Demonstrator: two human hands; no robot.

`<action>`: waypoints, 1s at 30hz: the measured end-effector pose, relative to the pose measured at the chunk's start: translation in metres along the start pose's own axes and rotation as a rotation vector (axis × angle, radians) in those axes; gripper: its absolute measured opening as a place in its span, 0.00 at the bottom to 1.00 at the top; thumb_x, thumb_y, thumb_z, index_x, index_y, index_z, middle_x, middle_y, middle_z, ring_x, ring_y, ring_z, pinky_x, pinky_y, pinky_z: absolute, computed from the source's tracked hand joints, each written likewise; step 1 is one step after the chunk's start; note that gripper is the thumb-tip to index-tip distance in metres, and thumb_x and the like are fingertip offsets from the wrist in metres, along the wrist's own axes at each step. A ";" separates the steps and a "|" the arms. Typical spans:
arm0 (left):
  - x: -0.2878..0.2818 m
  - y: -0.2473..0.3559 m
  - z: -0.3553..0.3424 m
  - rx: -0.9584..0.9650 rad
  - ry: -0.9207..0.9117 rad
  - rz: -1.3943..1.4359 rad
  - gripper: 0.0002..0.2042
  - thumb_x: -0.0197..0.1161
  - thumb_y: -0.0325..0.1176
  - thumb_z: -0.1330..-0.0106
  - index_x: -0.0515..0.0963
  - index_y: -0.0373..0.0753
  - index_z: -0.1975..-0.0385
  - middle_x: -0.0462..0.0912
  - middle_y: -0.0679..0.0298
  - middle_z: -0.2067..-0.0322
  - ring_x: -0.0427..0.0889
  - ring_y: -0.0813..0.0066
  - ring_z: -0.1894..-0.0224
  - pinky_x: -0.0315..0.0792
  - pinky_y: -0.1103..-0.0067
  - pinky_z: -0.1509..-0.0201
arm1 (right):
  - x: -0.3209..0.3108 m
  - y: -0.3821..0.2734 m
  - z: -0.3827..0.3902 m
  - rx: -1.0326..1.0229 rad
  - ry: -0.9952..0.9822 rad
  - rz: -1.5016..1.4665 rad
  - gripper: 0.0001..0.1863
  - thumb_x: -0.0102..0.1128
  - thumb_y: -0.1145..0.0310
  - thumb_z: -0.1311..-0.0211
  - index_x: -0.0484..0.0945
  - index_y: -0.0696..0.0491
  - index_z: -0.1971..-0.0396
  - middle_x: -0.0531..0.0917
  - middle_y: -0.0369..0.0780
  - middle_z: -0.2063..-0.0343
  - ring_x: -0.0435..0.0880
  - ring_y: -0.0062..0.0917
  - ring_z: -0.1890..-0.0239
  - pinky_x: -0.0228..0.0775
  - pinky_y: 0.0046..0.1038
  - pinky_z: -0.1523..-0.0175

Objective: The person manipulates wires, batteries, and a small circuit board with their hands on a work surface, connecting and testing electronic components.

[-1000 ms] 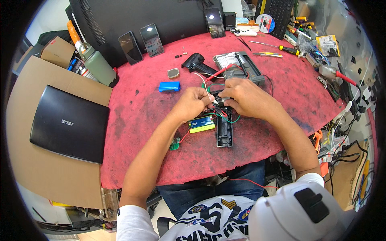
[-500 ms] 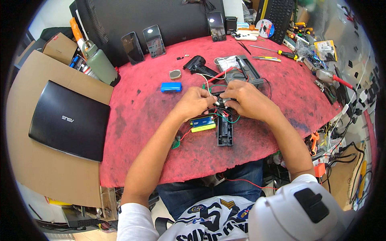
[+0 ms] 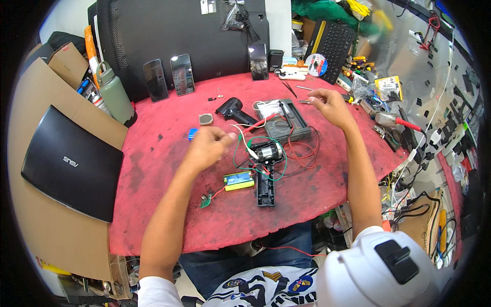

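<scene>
A black handle-shaped housing lies opened on the red mat, with a silver and black cylindrical motor and red, green and white wires at its top. Beside it sits a blue and yellow-green battery pack, wired in red to a small green circuit board. My left hand hovers left of the motor, fingers loosely curled, apart and blurred, partly covering a blue block. Beyond the multimeter, my right hand pinches a slim pointed tool, whose tip shows past the fingertips.
A grey multimeter with leads and a black gun-shaped part lie behind the motor. Phones lean against a black panel. A laptop and a green bottle stand left; tools and a screwdriver clutter the right.
Both hands have left the motor and its wires. My left hand moved left; my right hand moved up and right to the slim tool. The whole view has shifted slightly.
</scene>
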State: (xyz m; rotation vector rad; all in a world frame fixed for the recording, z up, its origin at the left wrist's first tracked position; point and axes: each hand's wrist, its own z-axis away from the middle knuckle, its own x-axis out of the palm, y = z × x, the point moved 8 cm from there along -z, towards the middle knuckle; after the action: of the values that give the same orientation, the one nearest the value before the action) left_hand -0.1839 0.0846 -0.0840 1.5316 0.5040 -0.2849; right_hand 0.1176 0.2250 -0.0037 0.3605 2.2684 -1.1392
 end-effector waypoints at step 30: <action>-0.060 0.000 0.000 0.082 0.201 -0.253 0.16 0.66 0.41 0.35 0.82 0.32 0.72 0.81 0.64 0.81 0.77 0.80 0.79 0.70 0.78 0.76 | 0.147 -0.056 -0.034 0.215 -0.566 -0.283 0.16 0.62 0.62 0.36 0.81 0.58 0.57 0.81 0.34 0.72 0.79 0.15 0.71 0.68 0.21 0.68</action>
State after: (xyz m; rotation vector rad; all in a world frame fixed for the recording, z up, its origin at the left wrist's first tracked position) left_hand -0.2362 0.0771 -0.0555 1.5857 0.8565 -0.3518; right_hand -0.0393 0.2168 -0.0391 -0.1961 1.7355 -1.4187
